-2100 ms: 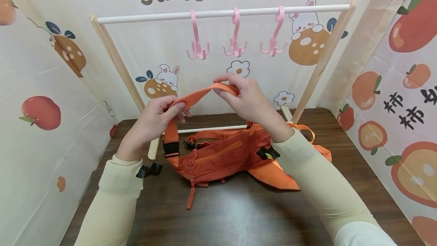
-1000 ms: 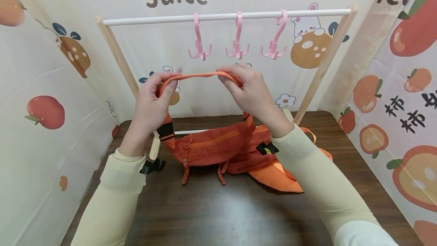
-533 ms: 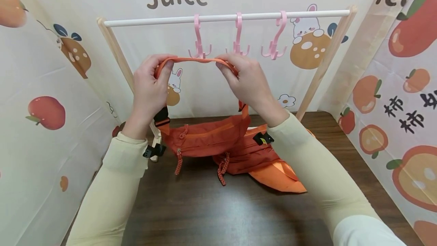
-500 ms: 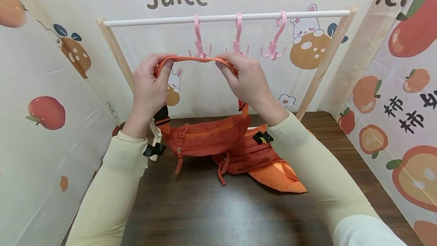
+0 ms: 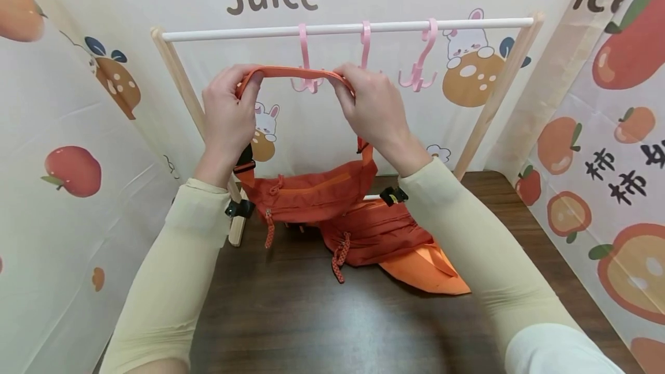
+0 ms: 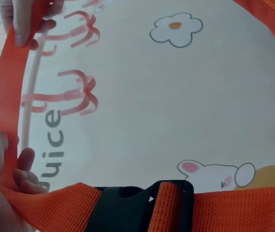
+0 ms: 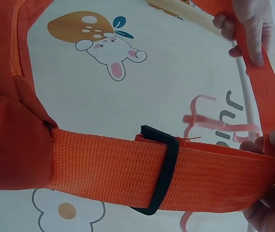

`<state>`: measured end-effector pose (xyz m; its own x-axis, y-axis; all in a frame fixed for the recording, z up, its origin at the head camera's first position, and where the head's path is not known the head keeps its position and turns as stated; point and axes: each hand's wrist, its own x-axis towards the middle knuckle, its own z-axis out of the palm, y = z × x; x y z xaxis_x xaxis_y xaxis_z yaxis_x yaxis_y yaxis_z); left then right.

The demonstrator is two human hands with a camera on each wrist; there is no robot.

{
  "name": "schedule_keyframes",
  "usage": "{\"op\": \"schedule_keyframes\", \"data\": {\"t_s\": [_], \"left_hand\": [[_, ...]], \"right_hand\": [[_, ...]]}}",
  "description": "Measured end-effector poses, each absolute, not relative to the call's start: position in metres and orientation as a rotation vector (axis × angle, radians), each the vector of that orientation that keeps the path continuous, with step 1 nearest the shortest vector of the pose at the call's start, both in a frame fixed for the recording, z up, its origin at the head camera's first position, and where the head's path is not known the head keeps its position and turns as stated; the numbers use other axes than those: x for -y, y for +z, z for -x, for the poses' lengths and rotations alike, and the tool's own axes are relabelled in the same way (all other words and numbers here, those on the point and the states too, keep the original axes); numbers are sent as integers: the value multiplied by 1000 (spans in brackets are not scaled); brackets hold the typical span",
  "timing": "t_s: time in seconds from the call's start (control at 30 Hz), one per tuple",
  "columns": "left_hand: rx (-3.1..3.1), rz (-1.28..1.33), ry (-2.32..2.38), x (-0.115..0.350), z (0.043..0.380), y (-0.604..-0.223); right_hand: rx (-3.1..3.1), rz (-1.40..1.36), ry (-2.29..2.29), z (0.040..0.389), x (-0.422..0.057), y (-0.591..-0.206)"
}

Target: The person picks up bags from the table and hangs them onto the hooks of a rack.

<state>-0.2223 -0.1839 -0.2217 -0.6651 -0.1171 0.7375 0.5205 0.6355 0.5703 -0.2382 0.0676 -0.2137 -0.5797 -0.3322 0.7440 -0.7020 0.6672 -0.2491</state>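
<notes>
An orange-red waist pack [image 5: 317,192] hangs in the air from its orange strap [image 5: 291,72] in the head view. My left hand [image 5: 228,111] pinches the strap at the left, thumb against its near side. At the other end of the raised stretch, my right hand [image 5: 376,105] pinches it too. The strap spans nearly level between them, overlapping the lower part of the left pink hook [image 5: 304,53]. Below my left hand, a black buckle [image 6: 132,208] joins the webbing; a black slider [image 7: 164,176] sits on the right side. The middle pink hook [image 5: 365,45] is partly hidden by my right hand.
A second red bag [image 5: 381,235] with an orange flap lies on the dark wooden table [image 5: 312,316], below and right of the raised pack. The rack's white bar [image 5: 234,33] rests on wooden legs and carries a third pink hook [image 5: 417,59] at the right.
Both hands have risen with the strap, drawing it taut. The waist pack has lifted off the table toward the hooks, while the other bag stays on the table.
</notes>
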Motion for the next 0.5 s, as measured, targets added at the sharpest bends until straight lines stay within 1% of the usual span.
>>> {"op": "schedule_keyframes", "data": {"t_s": [0.23, 0.5], "left_hand": [[2067, 312, -1068, 181, 239, -217], [2152, 242, -1099, 180, 250, -221]], "right_hand": [[2293, -702, 692, 243, -62, -210], [2360, -653, 650, 252, -57, -213]]}}
